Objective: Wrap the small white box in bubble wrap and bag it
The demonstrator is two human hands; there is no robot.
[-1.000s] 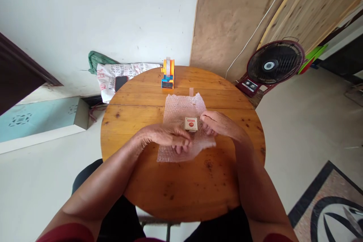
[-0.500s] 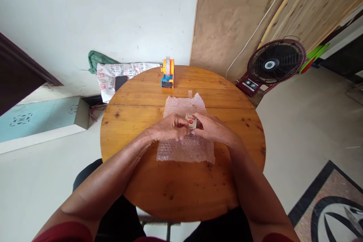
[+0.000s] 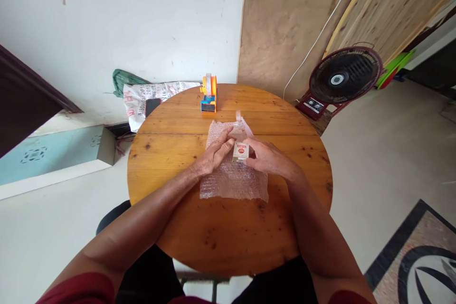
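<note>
A small white box (image 3: 241, 150) with red print rests on a sheet of bubble wrap (image 3: 235, 183), spread on the round wooden table. My right hand (image 3: 265, 156) grips the box from its right side, thumb at the near edge and fingers at the far edge. Flat on the wrap to the left of the box lies my left hand (image 3: 215, 154), its fingers stretched forward and the fingertips close to the box. A short strip of tape (image 3: 238, 115) sticks up at the wrap's far edge.
An orange and blue tape dispenser (image 3: 209, 95) stands near the far edge of the wooden table (image 3: 171, 152). Beyond that edge, on the left, are a printed white sack (image 3: 135, 104) and a green bag. A fan (image 3: 337, 79) stands at the right.
My left hand has opened from curled fingers beside the box and now lies flat on the wrap. My right hand stays at the box, which shows more fully.
</note>
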